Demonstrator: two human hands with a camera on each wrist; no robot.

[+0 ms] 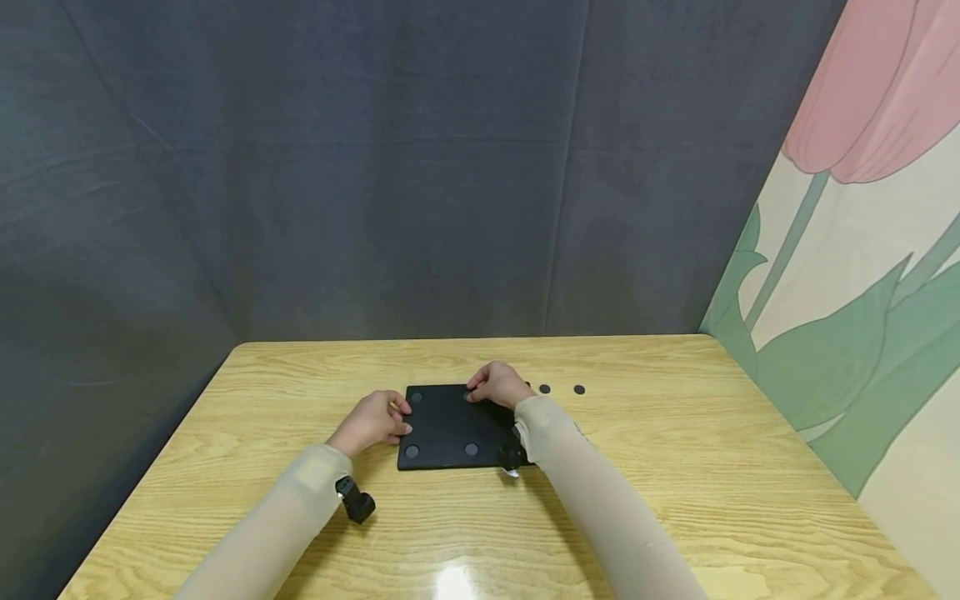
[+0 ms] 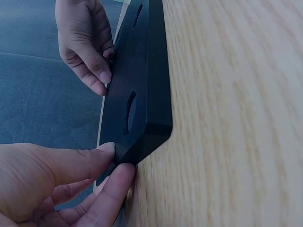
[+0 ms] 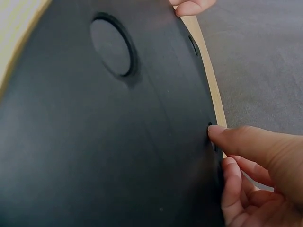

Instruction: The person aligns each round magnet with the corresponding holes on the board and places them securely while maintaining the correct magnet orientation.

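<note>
two loose discs [image 1: 545,389] [image 1: 580,390] lie to the right of the right hand [image 1: 501,385], just past the far right corner of the board [image 1: 442,425]; left hand [image 1: 375,418] is well apart from them. board is on the worktop [image 1: 300,375], nearer its far edge, long axis left-right. left hand grips the left edge. right hand has its thumb at a far-side recess [image 1: 466,396]; can't tell if it pinches a disc. right sleeve [image 1: 615,500] hides most of the board's right end.

Wooden table [image 1: 675,433]: black board [image 1: 442,425], two discs [image 1: 579,389]
</note>
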